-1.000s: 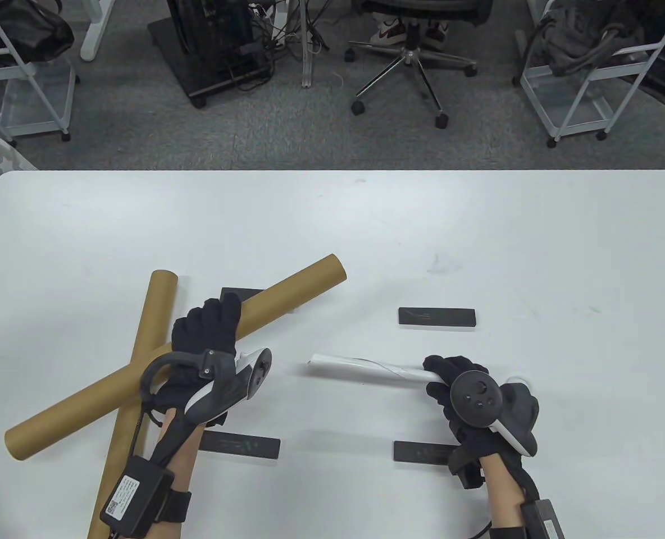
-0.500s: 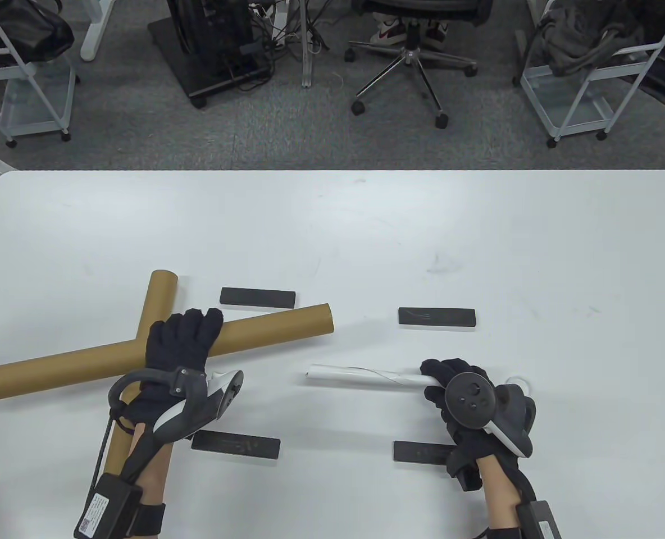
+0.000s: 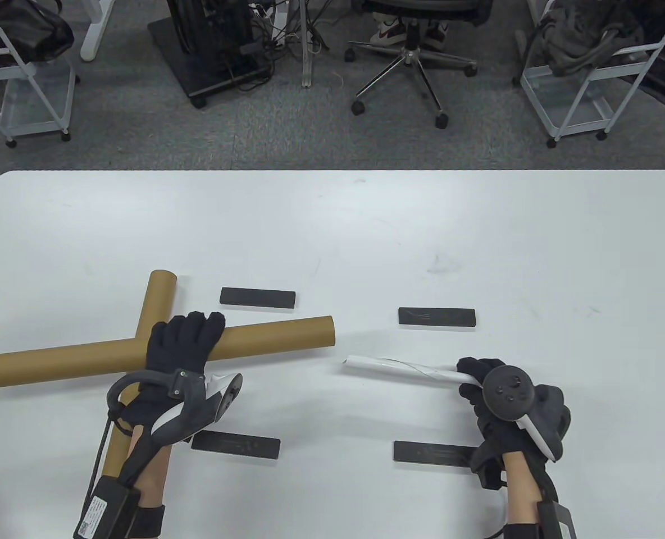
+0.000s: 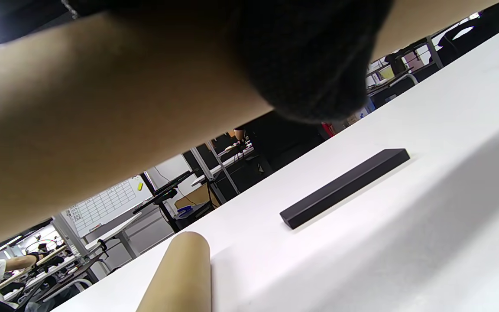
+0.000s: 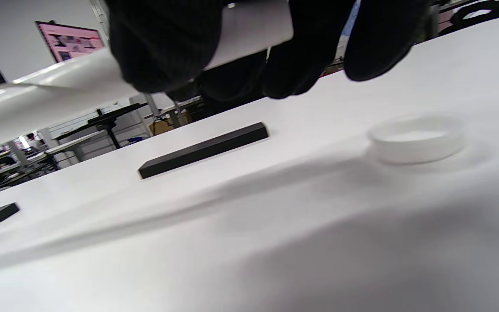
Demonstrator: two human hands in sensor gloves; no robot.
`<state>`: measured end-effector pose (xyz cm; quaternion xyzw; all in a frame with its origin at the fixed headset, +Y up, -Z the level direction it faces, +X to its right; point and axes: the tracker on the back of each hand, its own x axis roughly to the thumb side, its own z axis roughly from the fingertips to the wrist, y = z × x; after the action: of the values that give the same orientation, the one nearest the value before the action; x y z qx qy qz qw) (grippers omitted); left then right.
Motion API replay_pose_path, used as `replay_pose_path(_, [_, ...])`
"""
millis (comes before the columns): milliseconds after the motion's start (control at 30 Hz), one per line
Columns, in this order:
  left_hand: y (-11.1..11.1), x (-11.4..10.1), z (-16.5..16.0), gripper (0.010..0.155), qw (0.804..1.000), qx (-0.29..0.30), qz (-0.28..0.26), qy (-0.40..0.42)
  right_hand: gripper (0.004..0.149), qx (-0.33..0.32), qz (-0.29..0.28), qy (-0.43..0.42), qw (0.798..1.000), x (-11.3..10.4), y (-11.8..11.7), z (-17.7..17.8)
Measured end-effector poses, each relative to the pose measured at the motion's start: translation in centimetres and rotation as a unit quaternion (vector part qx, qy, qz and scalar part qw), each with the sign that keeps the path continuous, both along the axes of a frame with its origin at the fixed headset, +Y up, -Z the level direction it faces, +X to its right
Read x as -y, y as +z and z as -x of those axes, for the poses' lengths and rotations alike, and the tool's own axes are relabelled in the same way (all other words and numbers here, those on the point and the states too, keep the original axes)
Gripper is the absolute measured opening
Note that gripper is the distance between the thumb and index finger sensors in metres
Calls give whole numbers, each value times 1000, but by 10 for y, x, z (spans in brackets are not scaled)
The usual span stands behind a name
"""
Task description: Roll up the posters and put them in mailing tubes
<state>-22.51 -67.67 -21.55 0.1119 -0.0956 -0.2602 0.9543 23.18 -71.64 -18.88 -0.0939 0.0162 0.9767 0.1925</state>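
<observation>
Rolled white poster (image 3: pixel 400 369) sits in the right hand (image 3: pixel 506 404), whose gloved fingers (image 5: pixel 163 47) curl around one end of it while the free end points left, raised above the white table (image 3: pixel 366 236). In the right wrist view the roll casts a shadow on the table, and a shallow white cap (image 5: pixel 418 138) lies on the surface below the hand. The left hand (image 3: pixel 178 351) wraps its fingers over a brown mailing tube (image 3: pixel 276 337), gripping it near the middle; this tube runs almost level across the table view, its open end facing the poster's free end with a gap between them, its other end passing the left edge of the view. It crosses over a second mailing tube (image 3: pixel 155 297) that lies on the table, running from near the bottom edge up to a point left of the far-left black bar (image 3: pixel 258 297). Three more black bars lie flat: one far-right (image 3: pixel 437 317), one near-left (image 3: pixel 236 445), one near-right (image 3: pixel 431 452), beside the right wrist.
</observation>
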Motion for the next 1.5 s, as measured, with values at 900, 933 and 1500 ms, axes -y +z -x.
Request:
replay_pose_path(900, [6,6,-9,90,1000,19,19,-5,49,-26,-17,-5,1000,-20,1,9])
replay_pose_path(933, [6,6,-10,90,1000,19,19,-5,49,-29,-19,-5,999,-20,0,11])
replay_pose_path(1500, [11,7,-27,89,998,49,24,7,50,-136,-42,28,989,-37,-20,110])
